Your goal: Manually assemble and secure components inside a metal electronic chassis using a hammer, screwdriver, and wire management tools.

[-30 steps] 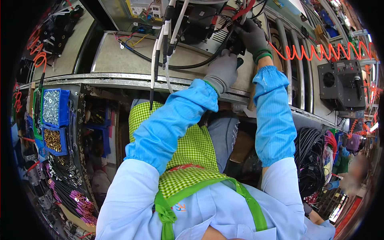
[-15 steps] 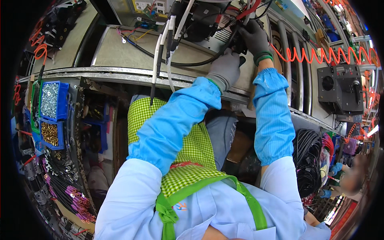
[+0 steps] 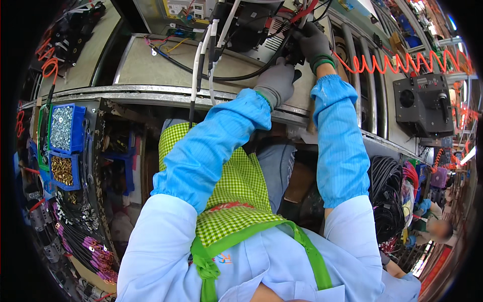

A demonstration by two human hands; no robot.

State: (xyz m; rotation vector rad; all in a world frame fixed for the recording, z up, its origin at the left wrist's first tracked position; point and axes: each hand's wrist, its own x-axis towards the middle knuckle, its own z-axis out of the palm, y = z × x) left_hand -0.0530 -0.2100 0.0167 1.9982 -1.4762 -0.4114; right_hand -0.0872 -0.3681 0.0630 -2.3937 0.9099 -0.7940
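At the far middle of the bench, both my grey-gloved hands are close together beside a metal-cased unit with a finned or slotted face (image 3: pixel 270 41). My left hand (image 3: pixel 276 84) is closed low at its near right corner, around something mostly hidden; a dark end shows past the thumb side. Just above and to the right, my right hand (image 3: pixel 314 44) curls its fingers onto a small black part (image 3: pixel 293 50) at the unit's right side. What its fingertips grip is hidden. A thick black cable (image 3: pixel 236 79) loops across the bench to this spot. Red cables (image 3: pixel 305 13) run above the fingers.
White and black sleeved cables (image 3: pixel 196 75) hang over the bench's front rail. A coiled orange air hose (image 3: pixel 387 64) stretches right above metal rollers and a black box-shaped device (image 3: pixel 423 104). Blue bins (image 3: pixel 64 171) of fasteners stand left. Bundled black cables (image 3: pixel 386 194) hang right; another person is beyond.
The whole view has shifted slightly. Both hands stay at the same side of the unit, with little visible change in their grip.
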